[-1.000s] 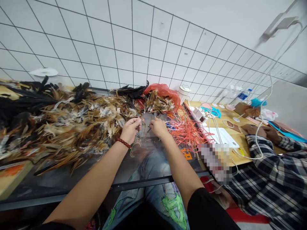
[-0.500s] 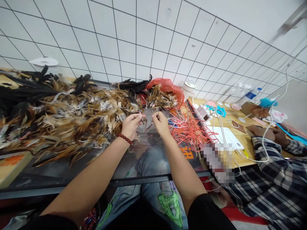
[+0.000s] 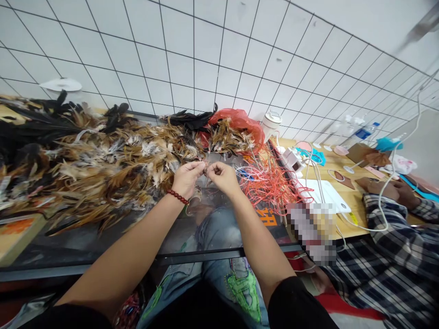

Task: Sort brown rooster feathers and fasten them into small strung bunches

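Note:
Above the dark tabletop point(image 3: 147, 240), my left hand point(image 3: 188, 179), with a red bead bracelet point(image 3: 177, 197) at its wrist, is closed in a pinch. A small brownish feather point(image 3: 206, 170) shows at its fingertips. My right hand point(image 3: 223, 177) is also closed, its thumb and fingers pinching at that same feather, and the two hands nearly touch. A large heap of brown, white and black feathers point(image 3: 123, 167) lies beside my left hand. To the right of my right hand is a tangle of red and white cords point(image 3: 262, 183).
Behind my hands lies a red plastic bag point(image 3: 240, 119) with feathers on it, beside a white lidded cup point(image 3: 272, 122). A white charger block point(image 3: 293, 161), cables and a white tablet-like slab point(image 3: 325, 195) sit rightward. A person in a plaid sleeve point(image 3: 384, 210) is at the far right.
My right hand has moved left, from a short gap away, so its fingertips now meet those of my left hand at the feather. My left hand has hardly moved.

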Motion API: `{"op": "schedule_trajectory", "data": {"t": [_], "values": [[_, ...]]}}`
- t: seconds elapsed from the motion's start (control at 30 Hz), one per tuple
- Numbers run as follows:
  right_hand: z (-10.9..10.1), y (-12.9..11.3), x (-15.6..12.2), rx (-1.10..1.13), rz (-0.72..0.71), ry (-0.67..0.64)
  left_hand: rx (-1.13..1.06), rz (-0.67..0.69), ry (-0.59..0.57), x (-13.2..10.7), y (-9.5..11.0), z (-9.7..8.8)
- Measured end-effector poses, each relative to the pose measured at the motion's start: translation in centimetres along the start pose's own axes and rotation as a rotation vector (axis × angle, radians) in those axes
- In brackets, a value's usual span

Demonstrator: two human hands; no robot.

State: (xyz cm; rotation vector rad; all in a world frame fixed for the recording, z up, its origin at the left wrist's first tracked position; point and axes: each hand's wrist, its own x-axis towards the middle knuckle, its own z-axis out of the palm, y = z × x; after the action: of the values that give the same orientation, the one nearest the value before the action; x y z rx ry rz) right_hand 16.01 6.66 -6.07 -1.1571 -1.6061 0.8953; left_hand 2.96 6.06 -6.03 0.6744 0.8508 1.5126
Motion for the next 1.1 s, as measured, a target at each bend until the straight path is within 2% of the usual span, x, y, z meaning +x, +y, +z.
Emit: {"op": "schedule_trajectory", "data": {"t": [0.13, 0.23, 0.37, 0.53, 0.67, 0.77, 0.9, 1.1], "values": [[-0.7, -0.5, 0.6, 0.265, 0.114, 0.157, 0.058, 0.059, -0.019, -0.1, -0.1, 0.0], [-0.8, -1.0, 0.7, 0.397, 0.161, 0.153, 0.099, 0.082, -0.042, -0.4, -0.2, 0.1], [-1.0, -1.0, 0.7, 0.488, 0.119, 0.082, 0.105, 0.047, -0.094, -0.7, -0.3, 0.3], [-2.1, -0.1, 1.3, 0.649, 0.236, 0.214, 0.097, -0.005, -0.135, -0.9, 0.1, 0.4], [-2.4, 0.3, 1.5, 0.672, 0.255, 0.23, 0.126, -0.007, -0.1, -0.7, 0.1, 0.2], [-2.3, 0.4, 1.4, 0.642, 0.252, 0.173, 0.175, 0.072, -0.066, -0.5, 0.0, 0.2], [-1.9, -0.1, 1.0, 0.561, 0.251, 0.102, 0.228, 0.156, -0.122, -0.7, -0.1, 0.4], [-1.5, -1.2, 0.5, 0.545, 0.23, 0.052, 0.259, 0.043, -0.153, -1.1, -0.3, 0.6]]}}
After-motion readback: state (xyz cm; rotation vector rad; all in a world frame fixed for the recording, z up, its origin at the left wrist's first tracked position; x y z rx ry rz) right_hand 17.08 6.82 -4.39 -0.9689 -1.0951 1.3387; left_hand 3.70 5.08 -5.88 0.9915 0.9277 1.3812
